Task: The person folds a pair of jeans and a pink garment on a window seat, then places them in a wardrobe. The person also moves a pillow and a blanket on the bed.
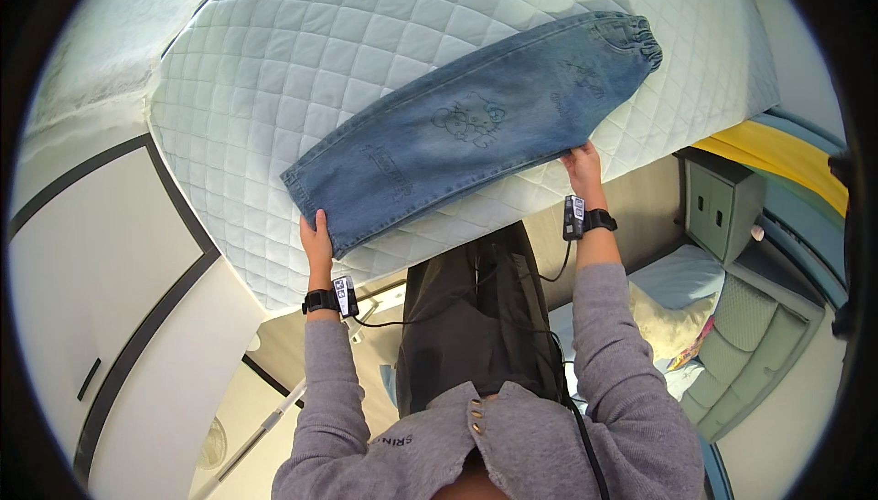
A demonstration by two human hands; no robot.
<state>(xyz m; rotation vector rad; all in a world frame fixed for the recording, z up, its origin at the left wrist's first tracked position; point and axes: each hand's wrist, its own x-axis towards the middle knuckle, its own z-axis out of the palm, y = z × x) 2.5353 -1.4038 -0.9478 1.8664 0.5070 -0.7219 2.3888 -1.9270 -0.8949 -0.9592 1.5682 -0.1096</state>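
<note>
A pair of blue denim trousers (439, 130), folded lengthwise with one leg over the other, lies slantwise on a pale quilted mattress (384, 20). Its gathered elastic waist points to the upper right, and a stitched cartoon figure decorates the leg. At the hem, my left hand (317, 236) grips the cloth, thumb on top and fingers out of sight. My right hand (583, 167) holds the lower edge near the crotch, its fingertips partly tucked at the denim. Both wrists carry strapped devices with black cables.
On the left stands a white cabinet (103, 246) with dark trim. To the right are a small green cabinet (710, 208), a yellow cloth (778, 157) and a green padded bed or seat (748, 342) with pillows. A pole (250, 438) leans at lower left. Cables hang between my arms.
</note>
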